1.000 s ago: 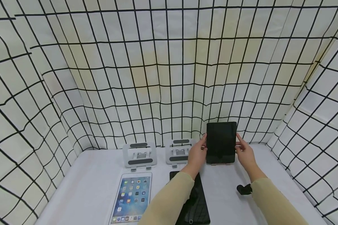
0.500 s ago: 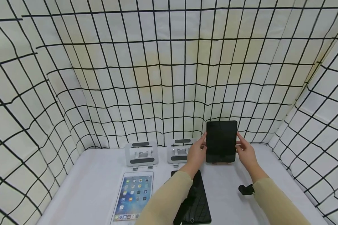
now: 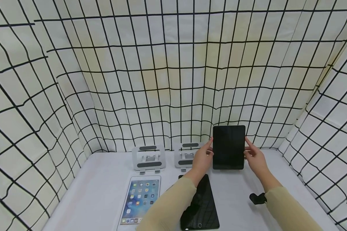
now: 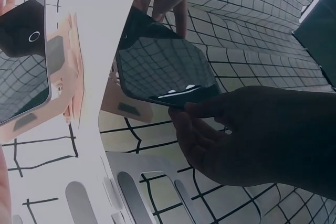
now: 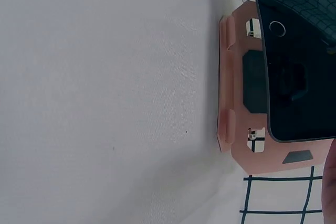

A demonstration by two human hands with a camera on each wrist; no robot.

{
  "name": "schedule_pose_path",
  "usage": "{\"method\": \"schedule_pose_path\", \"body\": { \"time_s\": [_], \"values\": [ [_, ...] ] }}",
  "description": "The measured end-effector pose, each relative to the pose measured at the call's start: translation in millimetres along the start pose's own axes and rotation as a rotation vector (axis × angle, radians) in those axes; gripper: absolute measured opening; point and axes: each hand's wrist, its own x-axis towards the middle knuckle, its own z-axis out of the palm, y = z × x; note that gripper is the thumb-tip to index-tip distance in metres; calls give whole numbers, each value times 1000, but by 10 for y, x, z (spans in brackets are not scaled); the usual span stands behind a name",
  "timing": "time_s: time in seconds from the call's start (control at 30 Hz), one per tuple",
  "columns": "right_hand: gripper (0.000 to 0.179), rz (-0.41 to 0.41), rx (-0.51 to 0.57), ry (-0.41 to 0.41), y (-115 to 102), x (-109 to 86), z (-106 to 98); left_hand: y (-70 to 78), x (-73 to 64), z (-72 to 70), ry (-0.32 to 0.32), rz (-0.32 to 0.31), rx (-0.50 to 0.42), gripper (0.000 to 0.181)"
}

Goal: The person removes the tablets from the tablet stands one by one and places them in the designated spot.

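Note:
A black tablet (image 3: 229, 147) stands nearly upright at the back right, held between both hands. My left hand (image 3: 203, 158) pinches its left edge, thumb and fingertips meeting at the rim in the left wrist view. On the opposite edge, my right hand (image 3: 255, 158) grips it with the fingers. Behind the tablet is a pink tablet stand (image 5: 239, 77), hidden in the head view. In the right wrist view the tablet's home-button end lies apart from the stand's lipped ledge; whether its back touches the stand, I cannot tell.
Two silver-grey stands (image 3: 148, 164) (image 3: 185, 162) stand along the back, left of the hands. A white tablet with a lit screen (image 3: 140, 202) lies in front of them. Another black tablet (image 3: 202, 205) lies partly under the left sleeve. Black-gridded white walls (image 3: 179, 80) enclose the table.
The tablet looks slightly larger and now covers the pink ledge tips that showed beneath it, both hands keeping hold of its edges. The whole head view has shifted slightly.

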Motion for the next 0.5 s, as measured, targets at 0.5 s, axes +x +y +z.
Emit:
{"method": "schedule_pose_path", "body": {
  "time_s": [0.5],
  "values": [
    [67,24,84,-90,57,-184,-80,4,-212,-76,-81,-16,-67,72]
  ]
}}
